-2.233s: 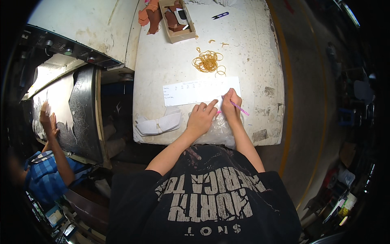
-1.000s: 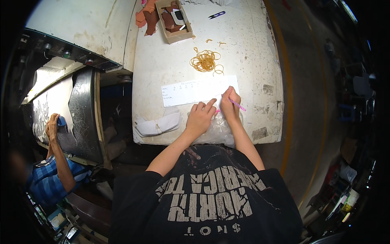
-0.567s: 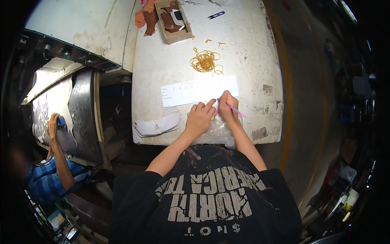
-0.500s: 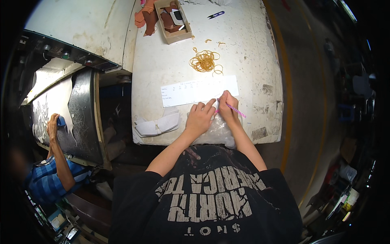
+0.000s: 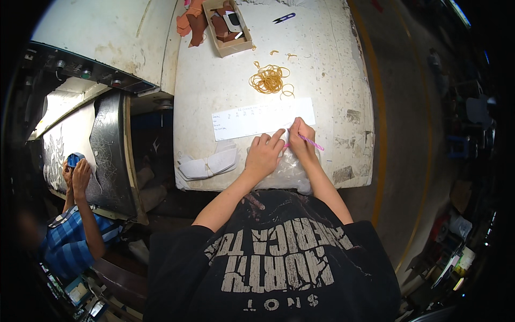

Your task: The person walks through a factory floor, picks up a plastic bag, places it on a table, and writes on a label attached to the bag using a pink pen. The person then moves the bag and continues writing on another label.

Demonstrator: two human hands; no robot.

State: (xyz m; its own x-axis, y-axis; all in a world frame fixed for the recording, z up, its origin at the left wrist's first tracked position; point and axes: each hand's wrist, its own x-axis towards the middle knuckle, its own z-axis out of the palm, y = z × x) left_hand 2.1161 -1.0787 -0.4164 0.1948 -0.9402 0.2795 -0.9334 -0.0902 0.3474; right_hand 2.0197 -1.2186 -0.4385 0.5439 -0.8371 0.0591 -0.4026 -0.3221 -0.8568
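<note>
My right hand (image 5: pixel 302 140) grips a pink pen (image 5: pixel 311 142), its tip at the lower edge of a long white paper strip (image 5: pixel 257 118) lying across the worn white table (image 5: pixel 332 80). My left hand (image 5: pixel 264 155) lies flat beside it, fingers spread, pressing on a clear plastic bag (image 5: pixel 289 173) near the table's front edge, fingertips touching the paper.
A pile of tan rubber bands (image 5: pixel 268 80) lies beyond the paper. Farther back stand a small cardboard box (image 5: pixel 226 27) with brown pieces and a dark clipper (image 5: pixel 283 18). White cut parts (image 5: pixel 206 165) rest at the front left. Another person (image 5: pixel 75 225) works at a machine on the left.
My hands stay almost still on the paper and bag. The person at the left has raised both hands a little higher, holding a small blue thing.
</note>
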